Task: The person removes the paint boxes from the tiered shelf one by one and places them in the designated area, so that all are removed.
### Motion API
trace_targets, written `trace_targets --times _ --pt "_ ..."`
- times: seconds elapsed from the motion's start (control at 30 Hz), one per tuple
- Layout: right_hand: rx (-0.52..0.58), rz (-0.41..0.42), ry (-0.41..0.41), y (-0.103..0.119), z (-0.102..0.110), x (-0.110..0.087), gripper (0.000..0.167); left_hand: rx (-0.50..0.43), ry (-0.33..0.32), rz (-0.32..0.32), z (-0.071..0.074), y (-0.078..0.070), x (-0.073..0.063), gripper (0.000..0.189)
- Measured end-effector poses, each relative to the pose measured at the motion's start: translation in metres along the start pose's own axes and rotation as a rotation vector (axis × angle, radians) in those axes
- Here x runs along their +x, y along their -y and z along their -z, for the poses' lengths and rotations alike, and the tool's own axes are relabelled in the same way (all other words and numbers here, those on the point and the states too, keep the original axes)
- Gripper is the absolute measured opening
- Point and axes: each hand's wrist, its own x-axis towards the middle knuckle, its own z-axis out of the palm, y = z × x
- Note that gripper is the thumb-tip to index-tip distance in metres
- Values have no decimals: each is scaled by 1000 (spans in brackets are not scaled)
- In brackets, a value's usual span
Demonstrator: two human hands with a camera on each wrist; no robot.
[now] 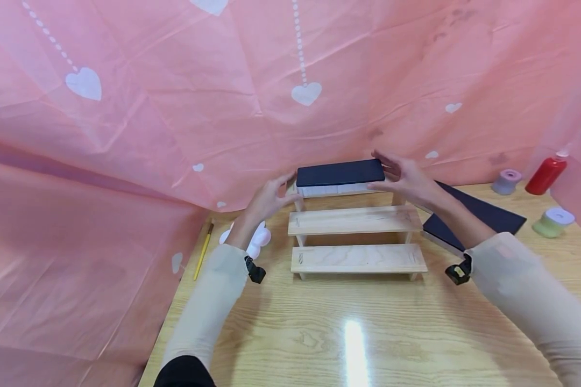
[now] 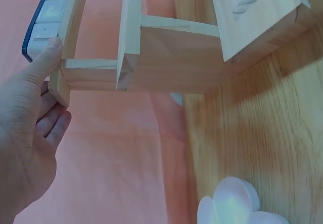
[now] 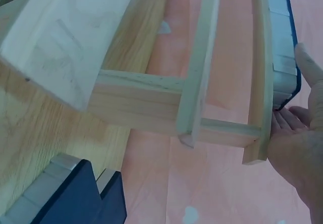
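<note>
Atop a three-tiered wooden stand (image 1: 360,259), a block (image 1: 340,173) with a dark top and pale, segmented sides is lying lengthwise on the highest board. At its left end, the left hand (image 1: 266,200) is keeping thumb and fingers spread around the end of that board, the thumb lying close to the block and the fingers resting loosely beyond the wood. At the opposite end, the right hand (image 1: 404,177) is also holding its thumb and fingers apart, the thumb meeting the block's dark edge; how firmly either hand is pressing, I cannot tell. The stand is resting on a wood-grained tabletop (image 1: 290,328). Dark-topped pieces (image 1: 481,207) are lying to the right, partly hidden by the right forearm, and a red bottle (image 1: 546,174) is standing farther right. Left of the stand, a white flower-shaped object (image 1: 259,239) is sitting behind the left wrist, and a yellow stick (image 1: 203,252) is lying near the tabletop's edge.
</note>
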Motion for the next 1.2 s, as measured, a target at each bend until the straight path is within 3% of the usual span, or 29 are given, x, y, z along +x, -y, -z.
trace_targets --times 0.2,0.6,1.2 --pt "-24 -24 8 -2 0 1 88 26 13 6 0 1 -1 80" --pt "-58 -41 -16 -1 -1 2 83 -9 -37 -35 -4 5 -5 76" --pt "4 -33 18 1 -3 3 81 -34 -40 -43 -4 8 -8 76"
